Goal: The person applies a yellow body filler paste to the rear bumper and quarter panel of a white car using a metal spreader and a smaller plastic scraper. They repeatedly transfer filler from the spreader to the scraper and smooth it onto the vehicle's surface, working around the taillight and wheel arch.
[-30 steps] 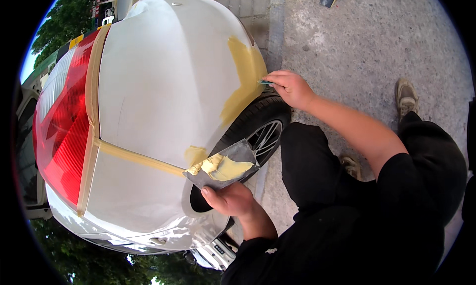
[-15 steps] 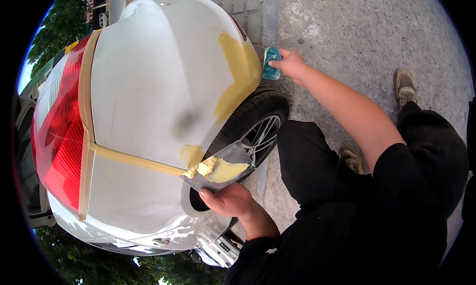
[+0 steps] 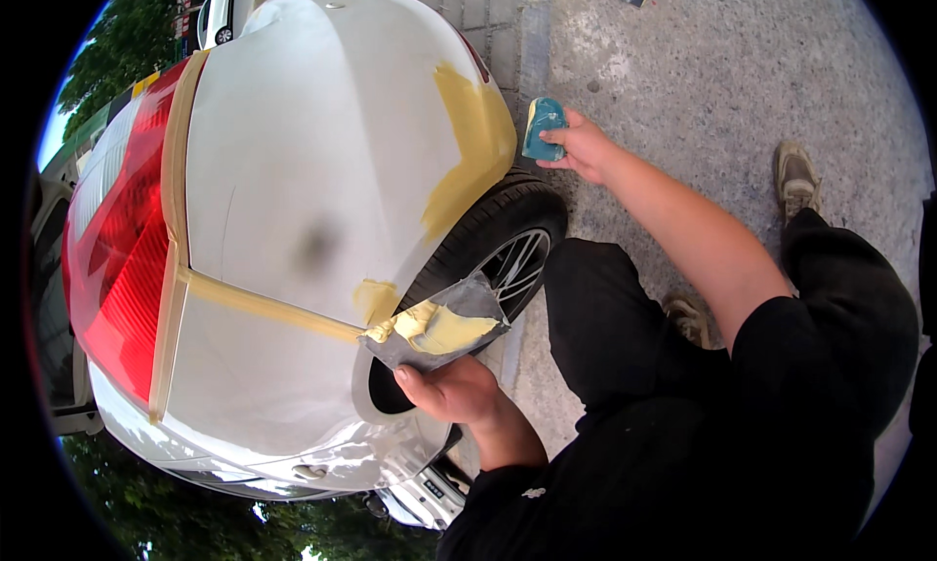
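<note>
Right hand (image 3: 586, 151) pinches teal spreader (image 3: 547, 122) just beyond wheel (image 3: 545, 212); left hand (image 3: 457, 390) clamps grey board (image 3: 481, 295) bearing yellow paste (image 3: 444, 332), partly hiding wheel.

Our right arm (image 3: 698, 224) stretches toward upper centre, right grip (image 3: 584, 149) pinched; our left grip (image 3: 461, 390), thumb (image 3: 412, 382) uppermost, curls at lower centre.

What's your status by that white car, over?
Right fingers grip teal spreader, not touching bumper; left fingers hold gray board with yellow putty; yellow patch on bumper; black tire beside patch.
</note>
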Demonstrator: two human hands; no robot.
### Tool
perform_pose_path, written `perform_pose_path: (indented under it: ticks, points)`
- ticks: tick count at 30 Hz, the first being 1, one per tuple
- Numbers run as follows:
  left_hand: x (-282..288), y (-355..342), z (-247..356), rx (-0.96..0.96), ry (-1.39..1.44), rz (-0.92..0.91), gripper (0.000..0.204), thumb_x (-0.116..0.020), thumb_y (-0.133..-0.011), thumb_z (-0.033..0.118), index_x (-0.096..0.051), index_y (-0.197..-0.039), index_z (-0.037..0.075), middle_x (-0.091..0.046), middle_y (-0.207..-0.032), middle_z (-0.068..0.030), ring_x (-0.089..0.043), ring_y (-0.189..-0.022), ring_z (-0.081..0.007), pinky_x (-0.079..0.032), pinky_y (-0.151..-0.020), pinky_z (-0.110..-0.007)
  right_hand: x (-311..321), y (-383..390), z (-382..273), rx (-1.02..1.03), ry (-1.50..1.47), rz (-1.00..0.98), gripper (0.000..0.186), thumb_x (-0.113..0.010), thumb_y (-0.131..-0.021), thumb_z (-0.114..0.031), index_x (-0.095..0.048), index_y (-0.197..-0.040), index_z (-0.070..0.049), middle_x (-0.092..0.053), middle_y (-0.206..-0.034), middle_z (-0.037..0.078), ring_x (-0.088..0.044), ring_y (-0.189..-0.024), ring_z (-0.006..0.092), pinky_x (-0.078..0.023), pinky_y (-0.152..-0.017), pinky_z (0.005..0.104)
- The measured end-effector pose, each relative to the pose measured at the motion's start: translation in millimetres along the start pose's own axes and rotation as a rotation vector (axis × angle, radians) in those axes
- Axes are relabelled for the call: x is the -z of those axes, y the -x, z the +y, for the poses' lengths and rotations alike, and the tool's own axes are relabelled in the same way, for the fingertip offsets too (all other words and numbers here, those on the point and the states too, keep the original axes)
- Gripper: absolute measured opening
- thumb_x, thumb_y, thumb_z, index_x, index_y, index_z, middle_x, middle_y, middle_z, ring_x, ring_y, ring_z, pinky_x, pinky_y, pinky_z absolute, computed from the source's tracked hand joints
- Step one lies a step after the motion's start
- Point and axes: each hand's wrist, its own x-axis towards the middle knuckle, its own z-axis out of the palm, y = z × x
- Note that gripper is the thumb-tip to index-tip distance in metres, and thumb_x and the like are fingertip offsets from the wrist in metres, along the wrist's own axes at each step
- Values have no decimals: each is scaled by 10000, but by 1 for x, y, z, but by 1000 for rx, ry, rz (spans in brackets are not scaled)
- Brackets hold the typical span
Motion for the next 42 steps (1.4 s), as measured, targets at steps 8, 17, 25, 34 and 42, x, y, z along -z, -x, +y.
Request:
perform_pose_path:
  ticks: [8,17,25,34,42]
  points:
    - [-3,2,1,10,12,-16,500,-413,-1003,304,-469,-1343,-58,-565,-1310,-169,-550,-1192,-290,-418,-1041,-434,2,0,3,123,253,-21,387,-500,-976,-29,-423,-1354,-60,-619,-1131,90,-662,-935,215,-597,-717,380]
    - [-5,2,2,11,0,12,508,-415,-1002,317,-470,-1344,-55,-565,-1310,-162,-547,-1195,-280,-414,-1041,-427,-5,-4,-1,197,372,-98,287,-480,-964,-24,-482,-1250,-1,-630,-1010,119,-660,-806,195,-576,-651,340]
    - [-6,3,3,16,6,-3,513,-411,-1004,326,-469,-1345,-53,-564,-1312,-162,-543,-1198,-280,-407,-1043,-424,-1,-21,32,238,659,65,211,-515,-990,-90,-555,-1180,-7,-644,-894,69,-641,-756,162,-553,-665,324]
    - [-3,3,6,14,-21,31,535,-425,-995,337,-457,-1356,-56,-561,-1314,-168,-543,-1200,-284,-405,-1048,-430,-18,-10,36,314,552,125,366,-555,-898,-4,-562,-1265,-9,-664,-1022,105,-631,-914,180,-494,-827,314]
    - [2,2,4,26,21,27,525,-422,-998,329,-459,-1353,-57,-562,-1310,-169,-546,-1198,-285,-407,-1046,-431,-31,-1,49,534,716,265,383,-554,-833,3,-593,-1214,8,-664,-1053,156,-645,-960,247,-492,-861,341]
